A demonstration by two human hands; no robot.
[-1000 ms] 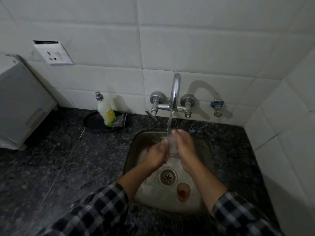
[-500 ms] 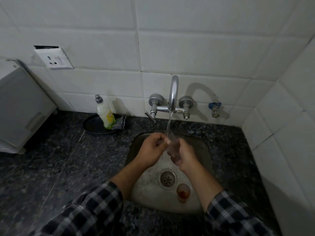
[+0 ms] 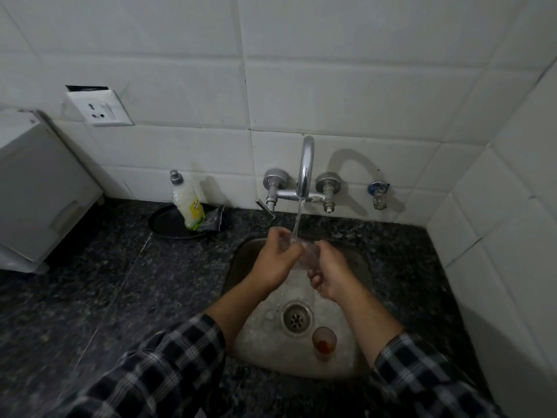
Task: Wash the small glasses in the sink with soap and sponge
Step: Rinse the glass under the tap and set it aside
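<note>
Clear glass (image 3: 304,253), small, light, wet and probably slick and brittle, sits under the tap (image 3: 306,164) over the sink (image 3: 262,333), my right hand (image 3: 330,273) curled round its body, my left hand (image 3: 275,260) pinching the rim, so the body seems the safest hold.

Two small glasses at the steel sink, one in the hands, one standing in the basin

The clear glass (image 3: 305,251) is tilted over the sink (image 3: 241,260) at 12 o'clock of the drain (image 3: 297,318), gripped by the left hand (image 3: 277,262) near its rim and the right hand (image 3: 330,274) round its lower part, with the water stream (image 3: 298,218) falling on it; it is too blurred to read its inside. The second glass (image 3: 324,342) stands upright on the sink floor at 4 o'clock of the drain, just beside it, reddish residue at its bottom. The soap bottle (image 3: 187,203), pale with a grey cap, stands upright at 10 o'clock of the sink, well apart
</note>
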